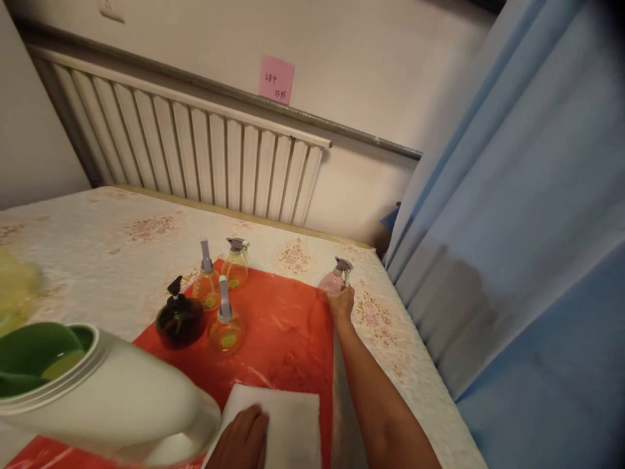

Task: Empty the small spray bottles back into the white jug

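My right hand (341, 303) is wrapped round a small spray bottle (333, 282) with pinkish contents and a grey trigger head, at the red sheet's far right corner. My left hand (243, 438) rests on a white sheet (293, 420) that looks like a cloth or paper towel, fingers laid on its surface. Left of centre stand a dark pump bottle (180, 322), two orange bottles with grey heads, one nearer (227, 331) and one farther (206, 286), and a yellowish spray bottle (235, 268). All sit on or by the red sheet (288, 326).
A large pale jug (131, 384) with a wide green mouth fills the lower left. Behind it lies something yellow and translucent (18, 286). The flowered cover (97, 241) reaches a radiator (195, 143) at the wall. A blue curtain (517, 215) hangs on the right.
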Demonstrator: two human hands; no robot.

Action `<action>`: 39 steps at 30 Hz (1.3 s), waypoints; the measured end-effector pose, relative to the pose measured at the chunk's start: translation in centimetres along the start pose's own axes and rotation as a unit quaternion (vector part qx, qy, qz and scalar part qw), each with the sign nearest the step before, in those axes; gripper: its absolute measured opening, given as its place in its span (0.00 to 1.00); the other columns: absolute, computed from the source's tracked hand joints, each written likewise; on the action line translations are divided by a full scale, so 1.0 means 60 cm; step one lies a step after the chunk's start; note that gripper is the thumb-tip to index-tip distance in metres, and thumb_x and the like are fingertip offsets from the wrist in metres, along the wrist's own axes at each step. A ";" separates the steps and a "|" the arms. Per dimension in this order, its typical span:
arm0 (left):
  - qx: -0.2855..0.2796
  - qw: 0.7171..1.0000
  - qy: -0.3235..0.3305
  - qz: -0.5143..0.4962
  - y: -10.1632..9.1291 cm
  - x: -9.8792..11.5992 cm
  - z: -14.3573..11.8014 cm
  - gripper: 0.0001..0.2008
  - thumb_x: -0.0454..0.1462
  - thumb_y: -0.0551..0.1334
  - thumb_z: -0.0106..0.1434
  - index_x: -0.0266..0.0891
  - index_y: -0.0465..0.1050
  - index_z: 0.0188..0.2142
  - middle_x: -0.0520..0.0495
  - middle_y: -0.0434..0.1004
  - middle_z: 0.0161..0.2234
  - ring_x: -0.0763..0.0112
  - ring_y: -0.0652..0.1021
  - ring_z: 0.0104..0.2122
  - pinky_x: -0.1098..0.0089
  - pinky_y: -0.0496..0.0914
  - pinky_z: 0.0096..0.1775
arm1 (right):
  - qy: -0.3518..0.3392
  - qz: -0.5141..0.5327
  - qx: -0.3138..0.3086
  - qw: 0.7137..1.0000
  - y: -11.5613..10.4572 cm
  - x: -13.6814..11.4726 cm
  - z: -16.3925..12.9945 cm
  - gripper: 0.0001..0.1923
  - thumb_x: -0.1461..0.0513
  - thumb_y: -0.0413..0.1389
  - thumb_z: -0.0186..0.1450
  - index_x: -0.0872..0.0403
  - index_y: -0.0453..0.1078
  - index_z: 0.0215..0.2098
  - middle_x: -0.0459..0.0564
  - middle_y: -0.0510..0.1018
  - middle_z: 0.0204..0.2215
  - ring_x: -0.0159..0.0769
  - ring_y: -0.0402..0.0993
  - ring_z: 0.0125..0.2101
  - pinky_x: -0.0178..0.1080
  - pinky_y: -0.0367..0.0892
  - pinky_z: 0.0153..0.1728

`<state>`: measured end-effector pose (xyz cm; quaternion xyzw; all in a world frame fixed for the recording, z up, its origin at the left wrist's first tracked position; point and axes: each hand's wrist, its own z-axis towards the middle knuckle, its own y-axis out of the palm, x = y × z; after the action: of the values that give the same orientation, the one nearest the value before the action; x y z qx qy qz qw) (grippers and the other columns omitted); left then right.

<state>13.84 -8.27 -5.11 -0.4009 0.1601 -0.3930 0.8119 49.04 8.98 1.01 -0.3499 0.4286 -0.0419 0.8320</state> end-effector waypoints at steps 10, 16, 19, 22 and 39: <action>0.008 1.000 0.006 0.018 -0.009 0.004 0.011 0.14 0.35 0.53 0.64 0.39 0.70 0.47 0.40 0.83 0.42 0.61 0.83 0.40 0.67 0.78 0.40 | -0.015 0.011 0.008 1.000 0.003 0.009 0.008 0.17 0.58 0.56 0.68 0.56 0.67 0.52 0.54 0.72 0.50 0.41 0.73 0.45 0.48 0.72 0.45; 0.021 0.999 0.013 0.031 -0.017 0.006 0.019 0.14 0.33 0.49 0.66 0.39 0.71 0.45 0.41 0.83 0.40 0.64 0.83 0.38 0.69 0.78 0.38 | -0.003 0.030 0.039 0.999 -0.025 0.003 0.021 0.17 0.58 0.56 0.68 0.55 0.66 0.53 0.53 0.72 0.51 0.42 0.73 0.46 0.49 0.72 0.45; 0.020 0.999 0.007 0.032 -0.017 0.009 0.021 0.14 0.35 0.49 0.67 0.39 0.72 0.45 0.42 0.83 0.39 0.65 0.83 0.38 0.69 0.78 0.39 | -0.011 0.044 0.040 0.998 -0.043 -0.015 0.027 0.16 0.58 0.55 0.68 0.55 0.66 0.52 0.53 0.72 0.50 0.41 0.73 0.46 0.49 0.71 0.45; 0.013 0.999 -0.005 0.029 -0.016 0.011 0.022 0.14 0.35 0.49 0.68 0.39 0.72 0.44 0.42 0.83 0.40 0.64 0.82 0.38 0.68 0.78 0.39 | -0.046 0.072 0.004 0.996 -0.045 -0.048 0.011 0.23 0.57 0.63 0.61 0.59 0.67 0.50 0.55 0.73 0.47 0.41 0.74 0.43 0.44 0.72 0.42; 0.027 1.000 -0.001 0.010 -0.006 0.007 0.011 0.15 0.35 0.48 0.68 0.39 0.72 0.45 0.41 0.82 0.40 0.65 0.82 0.39 0.70 0.78 0.39 | -0.257 0.221 -0.220 0.915 0.056 -0.218 -0.188 0.38 0.64 0.67 0.46 0.51 0.63 0.55 0.50 0.71 0.48 0.43 0.70 0.48 0.44 0.68 0.51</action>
<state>14.29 -8.35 -4.37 -0.3778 0.1524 -0.3887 0.8264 31.69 10.17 3.52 -0.4194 0.2650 0.3295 0.8033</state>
